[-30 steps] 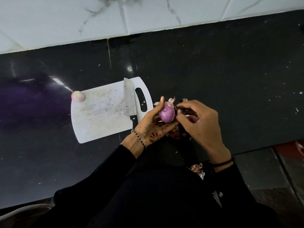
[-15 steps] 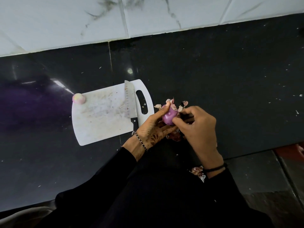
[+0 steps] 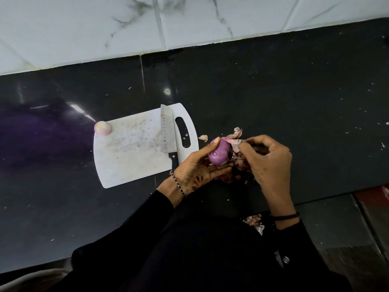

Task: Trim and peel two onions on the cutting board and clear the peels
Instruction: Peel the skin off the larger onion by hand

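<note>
Your work sits on a dark, glossy desk (image 3: 273, 91) flecked with pale crumbs, its far edge meeting a wall of white marbled tiles (image 3: 105, 24); at the near right corner the desk ends and a grey tiled floor (image 3: 336, 224) shows below. Your black sleeves and body fill the bottom of the view and hide the near edge of the desk in front of you. The white cutting board (image 3: 130, 152) lies left of centre, its handle slot toward the right, with a knife (image 3: 167, 131) resting along that end, blade pointing to the far edge and black handle partly behind your left wrist. One peeled onion (image 3: 102, 128) stands on the board's far left corner. Your left hand (image 3: 197, 167) has its fingers clamped around the purple onion (image 3: 220, 153), held just off the board's right end. Your right hand (image 3: 267, 161) has its fingers pinched together on a strip of skin at the onion's top. Loose peels (image 3: 235, 133) lie on the desk beside and beneath your hands, partly hidden by them; more scraps (image 3: 253, 221) show near your right wrist, too dim to tell what they lie on.
</note>
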Demonstrator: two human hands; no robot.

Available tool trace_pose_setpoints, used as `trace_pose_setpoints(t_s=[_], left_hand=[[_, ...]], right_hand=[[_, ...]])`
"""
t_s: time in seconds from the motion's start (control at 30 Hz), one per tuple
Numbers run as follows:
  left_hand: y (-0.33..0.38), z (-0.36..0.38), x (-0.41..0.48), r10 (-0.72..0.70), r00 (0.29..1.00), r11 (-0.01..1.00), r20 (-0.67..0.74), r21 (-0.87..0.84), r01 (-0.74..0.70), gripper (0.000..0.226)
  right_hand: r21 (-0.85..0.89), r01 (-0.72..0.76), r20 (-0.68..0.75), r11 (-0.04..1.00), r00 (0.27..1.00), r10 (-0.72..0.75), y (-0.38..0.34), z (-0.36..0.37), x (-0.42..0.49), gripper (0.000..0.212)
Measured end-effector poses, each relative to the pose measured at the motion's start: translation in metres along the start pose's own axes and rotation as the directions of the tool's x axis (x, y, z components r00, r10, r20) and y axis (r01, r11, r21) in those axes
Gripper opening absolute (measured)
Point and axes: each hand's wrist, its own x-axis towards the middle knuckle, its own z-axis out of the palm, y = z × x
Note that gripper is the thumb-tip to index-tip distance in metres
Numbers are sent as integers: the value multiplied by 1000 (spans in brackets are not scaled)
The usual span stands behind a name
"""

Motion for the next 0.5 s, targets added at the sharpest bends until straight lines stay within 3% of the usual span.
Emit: trace_pose_setpoints(t_s=[0.1, 0.27, 0.5], left_hand=[[0, 0, -1, 18, 999, 998, 33, 57, -20, 49], [0, -6, 2, 64, 996, 989, 67, 129, -72, 97], [-3, -10, 5, 72, 996, 988, 60, 134, -79, 96]], right_hand=[[28, -29, -17, 999, 999, 30, 1, -4, 2, 8], [174, -158, -50, 972, 984, 169, 9, 0, 2, 16], [305, -273, -39, 912, 954, 298, 19, 8, 0, 13]])
